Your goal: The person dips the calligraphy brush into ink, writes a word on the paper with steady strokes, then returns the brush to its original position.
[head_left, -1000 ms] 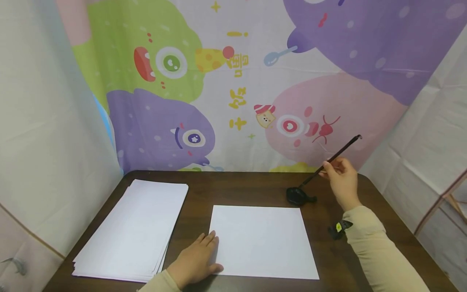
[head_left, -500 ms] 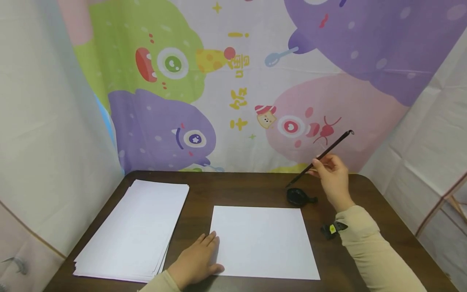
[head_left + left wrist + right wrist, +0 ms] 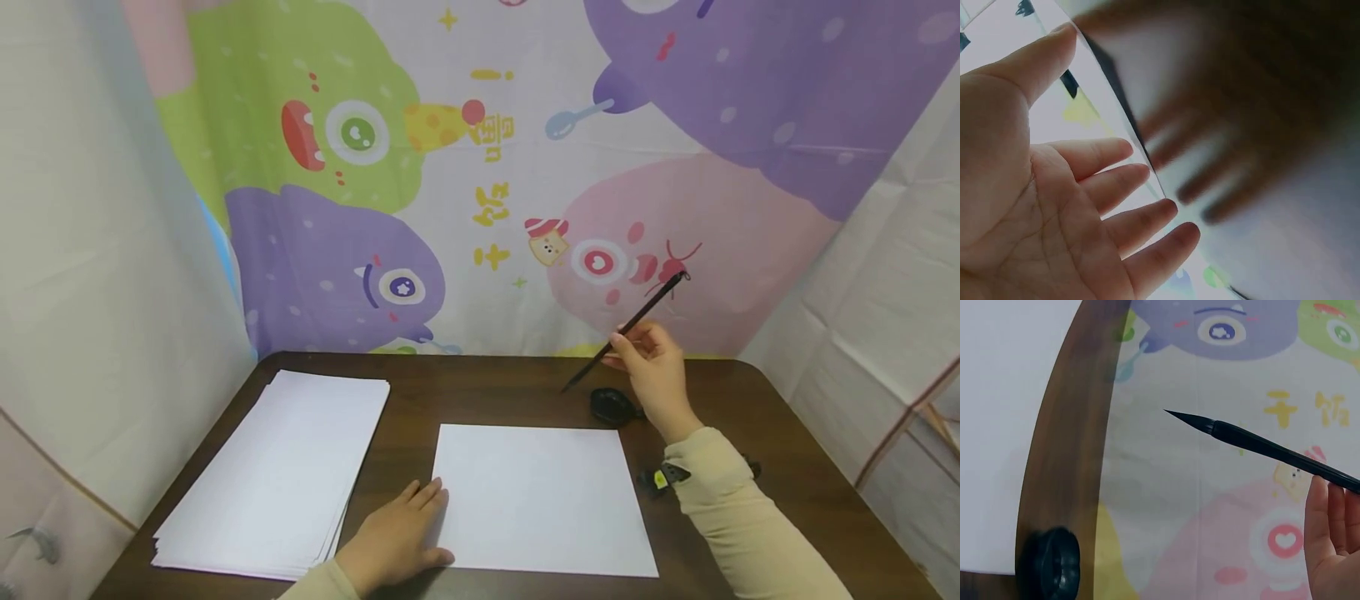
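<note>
A dark calligraphy brush [image 3: 637, 318] slants down to the left in my right hand [image 3: 656, 379], which pinches it partway along the handle. In the right wrist view, the black bristles of the brush [image 3: 1190, 420] taper to a fine point. Just in front of the right hand sits a small black ink dish [image 3: 611, 406], its stubby handle partly covered by that hand. A blank white sheet [image 3: 543, 500] lies at the table's middle. My left hand [image 3: 401, 529] rests at its left edge with fingers extended; the left wrist view shows this palm [image 3: 1054, 219] holding nothing.
At left, a thick stack of white paper [image 3: 273, 471] lies on the dark wooden table [image 3: 405, 392]. Behind the table hangs a cloth with cartoon creatures [image 3: 337, 258]. Pale cloth walls [image 3: 892, 275] flank both sides. A black strap with a yellow-marked device [image 3: 662, 478] is at the right wrist.
My right hand has carried the brush leftward, its tip going from the ink dish to a spot left of the dish. The left hand and the sheet have stayed in place.
</note>
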Action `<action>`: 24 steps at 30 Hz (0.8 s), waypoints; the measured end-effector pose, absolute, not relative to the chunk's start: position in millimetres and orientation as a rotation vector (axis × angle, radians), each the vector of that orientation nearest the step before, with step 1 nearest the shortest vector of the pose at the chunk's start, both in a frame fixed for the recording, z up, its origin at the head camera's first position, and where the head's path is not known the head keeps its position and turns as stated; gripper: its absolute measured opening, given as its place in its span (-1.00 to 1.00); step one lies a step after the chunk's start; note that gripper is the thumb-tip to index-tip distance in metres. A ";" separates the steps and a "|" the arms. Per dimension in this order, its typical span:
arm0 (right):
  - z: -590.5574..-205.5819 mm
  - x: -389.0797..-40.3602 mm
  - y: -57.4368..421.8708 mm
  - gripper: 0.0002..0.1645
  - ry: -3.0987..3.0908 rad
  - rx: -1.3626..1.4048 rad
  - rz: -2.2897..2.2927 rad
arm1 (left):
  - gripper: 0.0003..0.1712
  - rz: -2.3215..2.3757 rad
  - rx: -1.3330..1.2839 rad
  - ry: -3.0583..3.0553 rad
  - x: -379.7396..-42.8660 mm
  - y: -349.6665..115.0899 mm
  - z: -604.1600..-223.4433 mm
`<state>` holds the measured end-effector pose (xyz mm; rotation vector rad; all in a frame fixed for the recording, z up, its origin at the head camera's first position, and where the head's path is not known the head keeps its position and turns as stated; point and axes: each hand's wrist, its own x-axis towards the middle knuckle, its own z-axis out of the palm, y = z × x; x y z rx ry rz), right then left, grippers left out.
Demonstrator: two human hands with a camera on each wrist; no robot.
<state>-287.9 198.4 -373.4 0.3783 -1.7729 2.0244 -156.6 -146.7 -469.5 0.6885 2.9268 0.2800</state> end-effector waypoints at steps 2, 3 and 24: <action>-374.6 -286.6 192.5 -0.87 -1.761 0.389 2.053 | -0.04 0.276 0.694 2.916 -156.4 -147.8 -470.8; -375.1 -286.0 189.5 -0.87 -1.757 0.396 2.063 | -0.04 0.275 0.692 2.910 -156.2 -148.1 -471.3; -396.9 -276.3 135.0 -0.82 -1.937 0.645 1.920 | -0.02 0.297 0.660 2.866 -156.9 -145.7 -469.7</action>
